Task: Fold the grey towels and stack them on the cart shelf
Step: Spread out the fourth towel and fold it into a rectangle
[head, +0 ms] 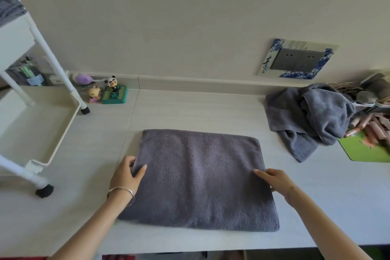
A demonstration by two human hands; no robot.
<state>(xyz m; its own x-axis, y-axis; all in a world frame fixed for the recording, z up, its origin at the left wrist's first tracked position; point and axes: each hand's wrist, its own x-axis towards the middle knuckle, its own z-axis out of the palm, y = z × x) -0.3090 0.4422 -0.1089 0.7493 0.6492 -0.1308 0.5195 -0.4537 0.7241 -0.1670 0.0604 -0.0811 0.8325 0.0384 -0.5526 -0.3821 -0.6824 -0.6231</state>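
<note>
1 head-worn view, down onto table [211,112]

Pale table [200,110] against cream wall [168,17]: panda figurine [114,85] on green base [115,97] beside purple toy [82,78] at back left, grey double socket [296,59] in blue-patterned frame [322,62] on the wall, green mat [358,151] touching pink tubes [373,126] at far right.
</note>
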